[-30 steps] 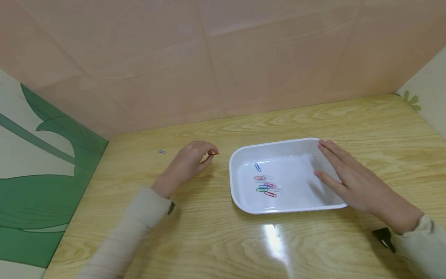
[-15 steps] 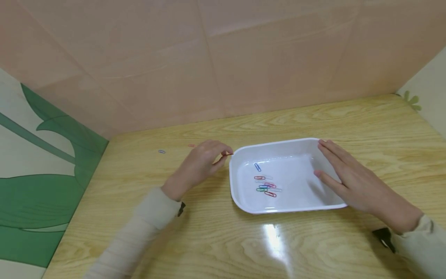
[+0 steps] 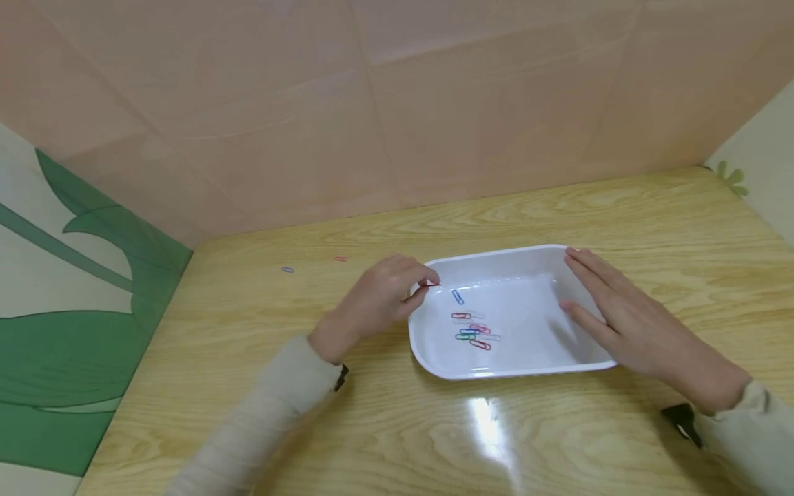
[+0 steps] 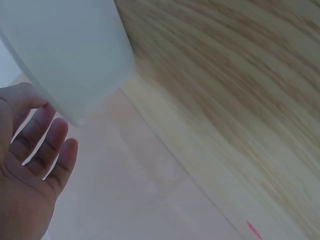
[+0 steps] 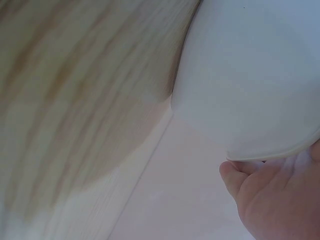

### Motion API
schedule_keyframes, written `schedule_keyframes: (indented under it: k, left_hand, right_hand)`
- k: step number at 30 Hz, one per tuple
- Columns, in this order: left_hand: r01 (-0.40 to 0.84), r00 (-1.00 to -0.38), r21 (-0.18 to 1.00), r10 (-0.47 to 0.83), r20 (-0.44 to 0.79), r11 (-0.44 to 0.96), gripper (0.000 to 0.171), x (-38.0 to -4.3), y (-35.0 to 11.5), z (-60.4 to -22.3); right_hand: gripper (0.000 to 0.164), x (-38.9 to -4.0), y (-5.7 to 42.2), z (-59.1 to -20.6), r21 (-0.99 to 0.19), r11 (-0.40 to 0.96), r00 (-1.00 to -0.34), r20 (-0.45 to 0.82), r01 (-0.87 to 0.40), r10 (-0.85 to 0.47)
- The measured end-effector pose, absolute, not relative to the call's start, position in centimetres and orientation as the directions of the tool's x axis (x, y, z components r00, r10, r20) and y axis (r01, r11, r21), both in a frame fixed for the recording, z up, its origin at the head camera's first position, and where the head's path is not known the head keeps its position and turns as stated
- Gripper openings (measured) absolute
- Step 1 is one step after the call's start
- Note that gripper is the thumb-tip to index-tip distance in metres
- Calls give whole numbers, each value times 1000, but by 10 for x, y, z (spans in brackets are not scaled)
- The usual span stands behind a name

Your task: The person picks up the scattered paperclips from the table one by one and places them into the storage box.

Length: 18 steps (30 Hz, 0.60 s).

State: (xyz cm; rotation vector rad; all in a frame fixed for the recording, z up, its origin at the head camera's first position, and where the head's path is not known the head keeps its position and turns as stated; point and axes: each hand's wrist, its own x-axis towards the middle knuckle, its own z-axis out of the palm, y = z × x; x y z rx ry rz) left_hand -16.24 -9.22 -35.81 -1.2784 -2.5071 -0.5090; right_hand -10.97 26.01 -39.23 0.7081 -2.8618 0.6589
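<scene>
Between thumb and forefinger my left hand (image 3: 386, 295) pinches a red paper clip (image 3: 431, 284), held over the left rim of a white tray (image 3: 509, 375). The left wrist view shows that hand (image 4: 37, 155) beside the tray's outer wall (image 4: 75, 55), the clip itself hidden there. On the tray's right rim rests my right hand (image 3: 633, 324), fingers straight and thumb over the inside. Several paper clips lie in the tray's left half: a blue clip (image 3: 457, 297) apart from the rest, a red clip (image 3: 461, 315), a green clip (image 3: 465, 337) and pale ones.
On the wooden table (image 3: 372, 413), left of the tray, lie a blue paper clip (image 3: 287, 269) and a pink-red paper clip (image 3: 340, 259). A pinkish covered wall (image 3: 397, 103) stands behind the table. Another wall with green plant pictures (image 3: 74, 351) borders its left side.
My left hand has moved right with the red paper clip, from the table to over the tray's rim. The pink-red clip on the table has come into sight. My right hand stays put.
</scene>
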Motion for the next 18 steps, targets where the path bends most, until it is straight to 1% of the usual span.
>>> schedule_keyframes:
  k: [11,18]
  left_hand:
    - [823,-566,194,743,358,533,15,-160,-75,-360]
    - [825,-565,225,747,351,519,15,-158,-62,-362]
  right_hand:
    - [68,-110,259,-392,-384,793,-881,228,-473,-415]
    - [68,-110,259,-392,-385,799,-887,218,-462,-408]
